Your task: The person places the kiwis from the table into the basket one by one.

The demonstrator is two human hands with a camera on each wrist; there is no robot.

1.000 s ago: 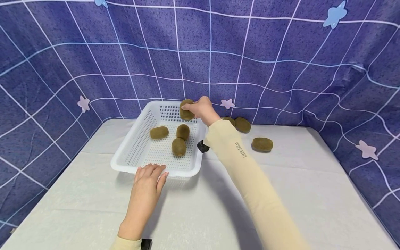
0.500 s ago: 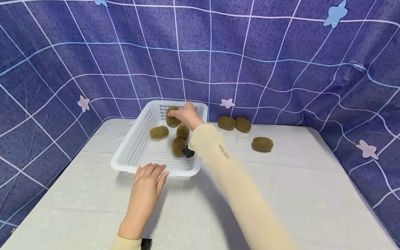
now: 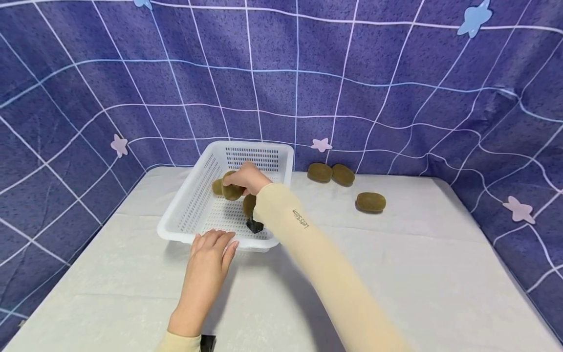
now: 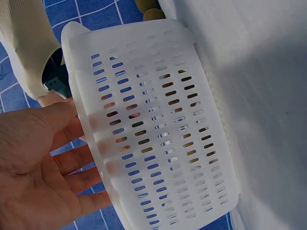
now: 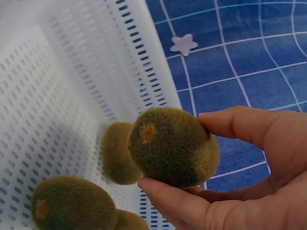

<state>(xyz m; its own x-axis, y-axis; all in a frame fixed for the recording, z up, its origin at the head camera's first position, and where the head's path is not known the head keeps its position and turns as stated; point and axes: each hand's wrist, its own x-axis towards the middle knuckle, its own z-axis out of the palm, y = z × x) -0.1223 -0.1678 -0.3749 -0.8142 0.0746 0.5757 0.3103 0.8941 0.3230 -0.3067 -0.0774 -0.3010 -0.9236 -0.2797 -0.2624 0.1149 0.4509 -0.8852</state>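
My right hand (image 3: 250,179) pinches a brown kiwi (image 5: 172,146) between thumb and fingers, inside the white perforated basket (image 3: 176,220). Behind the held fruit, in the right wrist view, lies another kiwi (image 5: 120,153). A further kiwi (image 5: 72,203) rests nearer, with part of one more kiwi (image 5: 132,221) beside it. In the head view the right forearm covers some of the fruit in the basket. My left hand (image 3: 208,264) rests on the basket's near rim, its fingers reaching over the edge, as the left wrist view (image 4: 45,167) also shows.
On the white-covered table (image 3: 418,274), right of the basket, two kiwis (image 3: 319,172) touch near the back. A single kiwi (image 3: 370,202) lies farther right. A blue-purple curtain (image 3: 374,63) with stars hangs behind and along both sides.
My right hand has carried its kiwi from the basket's back right corner leftward and nearer, down among the fruit inside. The left hand has stayed on the rim.
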